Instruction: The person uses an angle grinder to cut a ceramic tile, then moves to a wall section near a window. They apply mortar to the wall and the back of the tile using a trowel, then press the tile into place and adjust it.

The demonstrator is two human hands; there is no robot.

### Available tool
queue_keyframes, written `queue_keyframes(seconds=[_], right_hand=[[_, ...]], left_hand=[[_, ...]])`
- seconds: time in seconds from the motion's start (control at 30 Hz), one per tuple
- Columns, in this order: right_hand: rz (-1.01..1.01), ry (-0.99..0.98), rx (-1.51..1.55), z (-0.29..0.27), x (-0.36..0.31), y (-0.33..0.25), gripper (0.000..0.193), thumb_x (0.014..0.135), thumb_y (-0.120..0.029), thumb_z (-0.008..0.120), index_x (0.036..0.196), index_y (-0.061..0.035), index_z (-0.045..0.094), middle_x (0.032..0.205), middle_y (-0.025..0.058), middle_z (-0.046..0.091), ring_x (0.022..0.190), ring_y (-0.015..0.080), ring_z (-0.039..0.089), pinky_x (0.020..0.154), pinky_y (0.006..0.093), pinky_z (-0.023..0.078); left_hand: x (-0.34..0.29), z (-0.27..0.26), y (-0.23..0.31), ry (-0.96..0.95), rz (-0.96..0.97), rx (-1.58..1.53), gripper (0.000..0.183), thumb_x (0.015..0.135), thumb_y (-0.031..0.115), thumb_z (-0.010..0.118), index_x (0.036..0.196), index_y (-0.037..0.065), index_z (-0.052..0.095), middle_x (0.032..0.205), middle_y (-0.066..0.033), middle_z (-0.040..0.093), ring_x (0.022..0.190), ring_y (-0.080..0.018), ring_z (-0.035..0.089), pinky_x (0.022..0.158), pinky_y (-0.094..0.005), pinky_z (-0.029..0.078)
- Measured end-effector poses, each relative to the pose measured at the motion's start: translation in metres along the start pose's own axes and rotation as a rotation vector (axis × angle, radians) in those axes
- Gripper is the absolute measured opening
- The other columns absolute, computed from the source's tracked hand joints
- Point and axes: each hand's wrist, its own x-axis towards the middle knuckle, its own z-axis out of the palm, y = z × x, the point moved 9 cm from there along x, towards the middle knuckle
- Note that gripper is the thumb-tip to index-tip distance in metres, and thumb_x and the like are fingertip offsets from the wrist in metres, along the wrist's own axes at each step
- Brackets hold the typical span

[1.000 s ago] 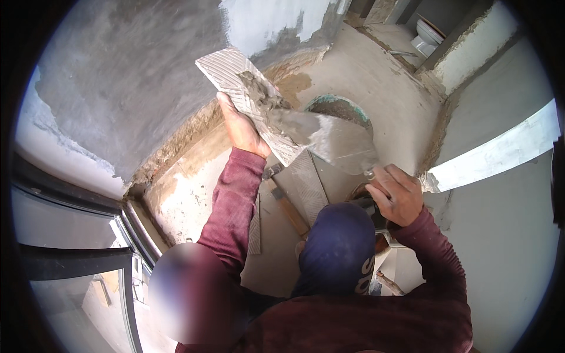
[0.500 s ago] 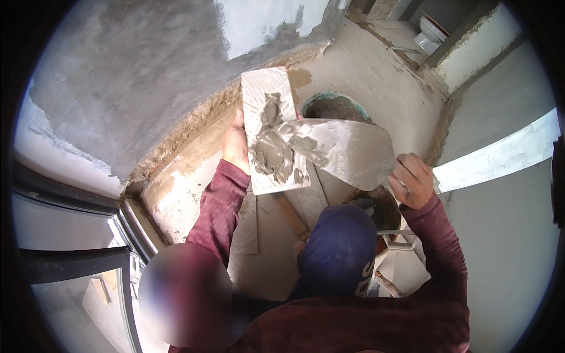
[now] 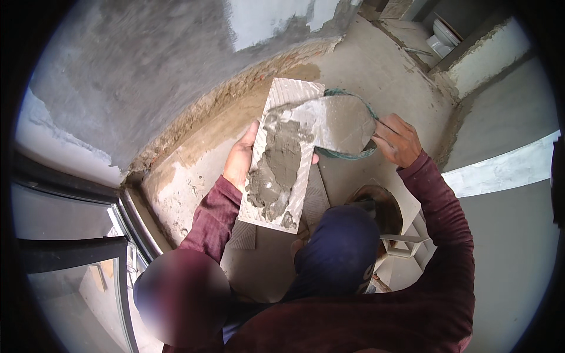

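Observation:
My left hand [image 3: 240, 160] grips a pale tile [image 3: 299, 89] from its left edge, ribbed back facing up. A fingertip shows at the tile's right side. Grey wet mortar [image 3: 282, 157] covers much of the tile's middle and lower part. My right hand [image 3: 400, 140] holds a trowel by its far right end; the handle is hidden in the fingers. The broad metal trowel blade [image 3: 348, 120] lies across the tile's upper part, its left end smeared with mortar. Under the blade stands a bucket with a green rim [image 3: 344, 156], mostly covered.
More ribbed tiles [image 3: 316, 194] lie on the floor beneath the held one. A brown-stained round container [image 3: 385, 206] and a white angular frame [image 3: 406, 244] stand beside my knee [image 3: 338, 247]. A rough plastered wall [image 3: 147, 76] rises at the left, and a glazed door frame [image 3: 126, 259] stands lower left.
The tile has tilted clockwise and come nearer to me. The trowel has shifted up towards the tile's far end, and the mortar is spread wider. My right hand has moved farther away.

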Motion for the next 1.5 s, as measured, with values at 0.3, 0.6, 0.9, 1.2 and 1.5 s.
queue_keyframes(seconds=[0.3, 0.6, 0.9, 1.2, 1.5], right_hand=[[0.225, 0.013, -0.001, 0.001, -0.033, 0.018, 0.030, 0.077, -0.008, 0.076, 0.105, -0.0021, 0.065, 0.089, 0.0114, 0.059, 0.077, 0.0323, 0.062, 0.066, 0.0391, 0.052], [0.562, -0.167, -0.193, -0.032, -0.119, 0.053, 0.036, 0.087, -0.014, 0.066, 0.121, -0.0021, 0.060, 0.092, 0.0184, 0.063, 0.082, 0.0393, 0.064, 0.069, 0.0434, 0.051], [0.731, -0.697, -0.357, 0.059, -0.125, 0.107, 0.027, 0.093, -0.027, 0.056, 0.110, -0.0070, 0.064, 0.099, 0.0158, 0.069, 0.098, 0.0352, 0.065, 0.089, 0.0467, 0.049], [0.795, -1.061, -0.362, 0.128, -0.120, 0.140, 0.029, 0.094, -0.027, 0.058, 0.100, -0.0030, 0.072, 0.104, 0.0174, 0.070, 0.101, 0.0349, 0.067, 0.090, 0.0456, 0.053], [0.744, -1.154, -0.234, 0.169, -0.113, 0.154, 0.034, 0.091, -0.030, 0.056, 0.101, -0.0020, 0.072, 0.106, 0.0213, 0.070, 0.101, 0.0376, 0.067, 0.088, 0.0466, 0.052]], left_hand=[[-0.007, 0.017, -0.009, -0.056, -0.089, -0.074, 0.069, 0.100, 0.058, 0.036, 0.144, 0.007, 0.044, 0.133, -0.0234, 0.056, 0.112, -0.0531, 0.057, 0.086, -0.0692, 0.048], [-0.015, 0.035, -0.008, -0.137, 0.014, -0.143, 0.053, 0.103, 0.044, 0.034, 0.137, 0.007, 0.049, 0.123, -0.0251, 0.060, 0.103, -0.0476, 0.063, 0.070, -0.0681, 0.055], [-0.010, 0.024, 0.005, -0.179, 0.159, -0.140, 0.046, 0.105, 0.031, 0.031, 0.132, -0.004, 0.047, 0.112, -0.0273, 0.062, 0.086, -0.0386, 0.070, 0.062, -0.0458, 0.064], [-0.014, 0.029, 0.003, -0.365, 0.149, -0.281, 0.049, 0.105, 0.031, 0.033, 0.141, -0.002, 0.039, 0.128, -0.0324, 0.051, 0.104, -0.0482, 0.063, 0.069, -0.0517, 0.063], [-0.011, 0.038, 0.002, -0.362, 0.041, -0.321, 0.073, 0.099, 0.055, 0.038, 0.150, 0.004, 0.033, 0.143, -0.0280, 0.043, 0.120, -0.0463, 0.055, 0.089, -0.0603, 0.055]])
